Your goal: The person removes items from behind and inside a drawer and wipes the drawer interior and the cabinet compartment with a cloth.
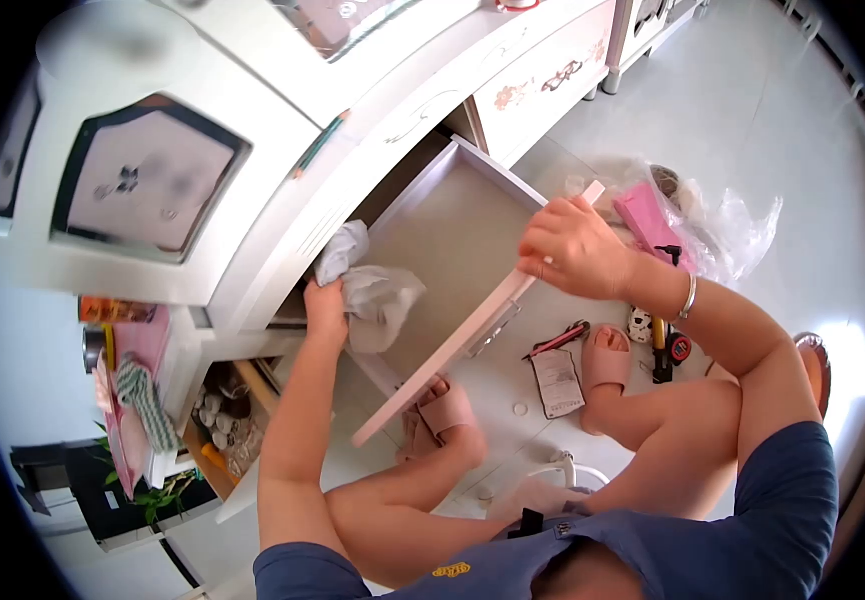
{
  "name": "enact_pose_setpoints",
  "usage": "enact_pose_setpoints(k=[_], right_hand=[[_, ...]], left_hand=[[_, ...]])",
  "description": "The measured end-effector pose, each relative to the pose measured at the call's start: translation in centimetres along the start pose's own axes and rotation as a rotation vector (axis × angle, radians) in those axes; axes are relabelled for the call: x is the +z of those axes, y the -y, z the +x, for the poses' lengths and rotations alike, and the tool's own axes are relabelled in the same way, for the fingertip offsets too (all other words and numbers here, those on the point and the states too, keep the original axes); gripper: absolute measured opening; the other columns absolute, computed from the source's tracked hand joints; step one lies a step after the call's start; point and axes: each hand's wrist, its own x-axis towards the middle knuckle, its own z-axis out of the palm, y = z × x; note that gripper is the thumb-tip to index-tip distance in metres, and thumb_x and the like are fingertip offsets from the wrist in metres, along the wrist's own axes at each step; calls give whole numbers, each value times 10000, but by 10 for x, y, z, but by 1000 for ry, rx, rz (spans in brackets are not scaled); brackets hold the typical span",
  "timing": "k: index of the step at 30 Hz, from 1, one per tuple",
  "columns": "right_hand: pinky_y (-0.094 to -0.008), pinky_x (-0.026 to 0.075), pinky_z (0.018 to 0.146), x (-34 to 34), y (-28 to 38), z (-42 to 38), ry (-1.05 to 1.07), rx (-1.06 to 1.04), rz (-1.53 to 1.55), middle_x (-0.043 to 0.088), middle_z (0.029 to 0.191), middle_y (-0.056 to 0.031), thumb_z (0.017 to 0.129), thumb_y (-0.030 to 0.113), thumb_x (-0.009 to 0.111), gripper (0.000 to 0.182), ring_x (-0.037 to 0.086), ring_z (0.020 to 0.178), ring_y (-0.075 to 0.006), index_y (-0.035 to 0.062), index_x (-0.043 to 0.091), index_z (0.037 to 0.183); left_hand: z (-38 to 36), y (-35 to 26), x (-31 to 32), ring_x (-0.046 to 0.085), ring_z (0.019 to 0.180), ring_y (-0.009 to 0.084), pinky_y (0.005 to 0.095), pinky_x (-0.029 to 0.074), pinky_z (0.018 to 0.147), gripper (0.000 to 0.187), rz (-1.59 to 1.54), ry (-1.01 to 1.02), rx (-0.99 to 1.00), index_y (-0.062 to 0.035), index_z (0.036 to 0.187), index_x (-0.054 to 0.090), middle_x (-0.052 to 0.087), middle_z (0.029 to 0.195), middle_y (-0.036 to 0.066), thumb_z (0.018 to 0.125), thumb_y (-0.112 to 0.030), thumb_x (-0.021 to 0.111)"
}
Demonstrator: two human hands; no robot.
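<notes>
A drawer point(468, 200) with a pale pink front is pulled out of the white cabinet point(263, 235). Its inside shows a bare beige bottom. My left hand point(326, 308) is closed on a crumpled white cloth point(378, 300) at the drawer's left rear side; part of the cloth hangs over the drawer bottom. With fingers wrapped over the top edge of the drawer front point(433, 368), my right hand point(575, 248) grips it near its right end. A metal handle point(498, 328) sits on the outer face of that front.
Clear plastic bags point(743, 235) and a pink packet point(648, 215) lie on the floor at right. Near my feet are a printed card point(558, 382), pink-handled tool point(558, 340) and tape measure point(680, 347). Pencils point(321, 145) rest on the cabinet ledge; another open drawer point(233, 415) holds small items.
</notes>
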Motion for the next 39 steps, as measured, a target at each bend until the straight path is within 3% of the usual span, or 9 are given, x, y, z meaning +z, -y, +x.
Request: enact_pose_setpoints(k=[6,12,22,25,30,34,36,38,39], right_hand=[[-340,359,694,20,-17,-8,-190,-112,10,533,804,16,670,176,688,165,501,811,-186,112,575,771],[-282,376,696,32,-32,-23,-314,-213,33,533,926,20,561,159,571,375,483,834,-144,92,630,926],[-193,334,605,43,-46,-26,-328,-295,68,541,966,53,656,156,585,287,458,802,-73,119,642,935],[-168,327,579,46,-47,-26,-287,-322,68,552,957,59,653,170,593,277,452,779,-53,133,653,920],[-159,353,602,60,-51,-28,-457,-354,63,559,948,84,681,153,589,244,452,795,-59,147,674,910],[-156,365,614,60,-58,-26,-424,-437,53,562,963,76,718,149,598,229,450,789,-48,131,672,935],[-152,371,604,57,-61,-24,-412,-461,55,562,962,66,737,154,598,218,456,770,-42,119,665,941],[-149,376,594,55,-63,-23,-410,-490,66,561,962,55,755,159,597,209,461,751,-36,108,658,948],[-149,376,594,55,-62,-24,-414,-487,66,561,962,55,755,159,597,209,461,751,-36,108,658,948]], left_hand=[[157,20,-11,498,1076,245,334,381,929,430,721,-248,309,12,1258,424,502,1219,129,853,-114,495],[255,28,17,483,1099,262,343,369,944,429,1238,-16,404,-3,1254,438,501,1226,140,864,-177,479],[250,67,61,459,1138,291,357,348,970,446,1501,536,516,-28,1249,461,499,1236,159,883,-282,451],[260,71,89,452,1150,300,361,342,978,455,1527,515,597,-35,1247,468,499,1239,165,888,-313,443],[297,73,129,440,1170,315,368,332,990,473,1521,360,718,-48,1244,480,498,1245,174,897,-366,429],[328,45,106,430,1185,327,373,324,1001,491,1283,459,450,-57,1242,489,497,1249,182,905,-408,418],[371,10,37,378,1234,296,354,285,1024,497,756,605,-280,-153,1346,335,417,1327,157,924,-411,374],[350,25,-3,340,1262,311,357,258,1041,516,1171,321,-218,-235,1395,261,378,1355,177,925,-419,367],[328,55,-21,330,1265,340,371,250,1046,513,1799,-74,261,-268,1390,264,379,1344,209,916,-425,382]])
